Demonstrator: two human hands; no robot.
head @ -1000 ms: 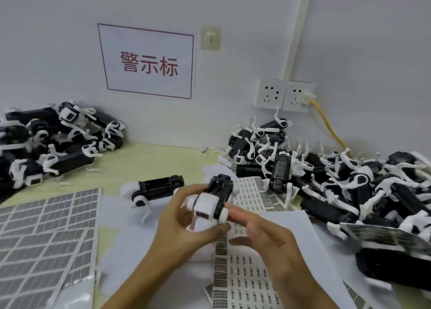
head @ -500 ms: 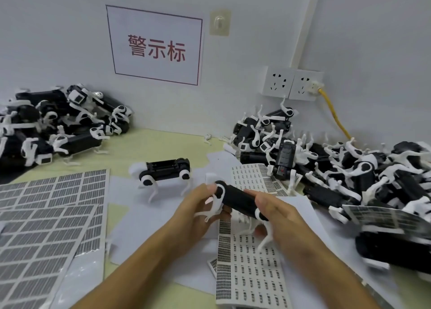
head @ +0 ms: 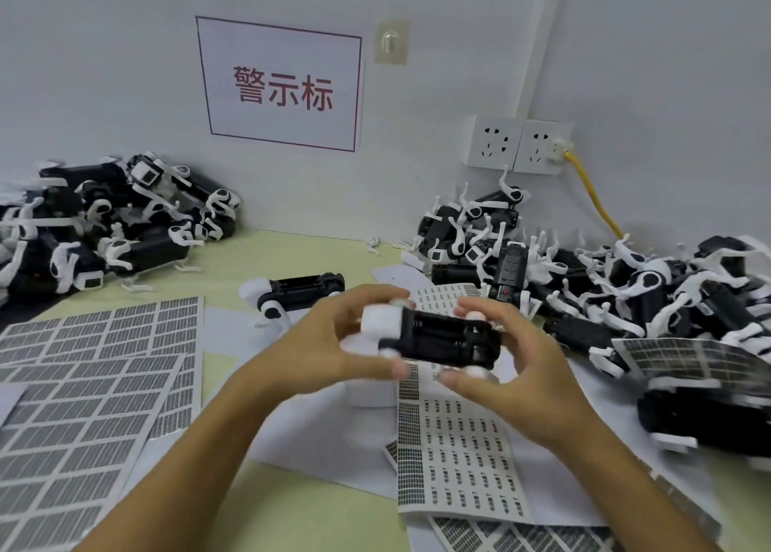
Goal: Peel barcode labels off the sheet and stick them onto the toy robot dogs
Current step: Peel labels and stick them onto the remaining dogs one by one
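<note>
Both hands hold one toy dog up over the label sheet, its long body lying left to right: left hand at the white end, right hand maybe holding a label

glossy plastic toy dog, matt paper label sheet

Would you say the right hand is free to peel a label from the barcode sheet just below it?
Probably not yet: the right hand and left hand both grip the toy robot dog above the barcode sheet.
</note>
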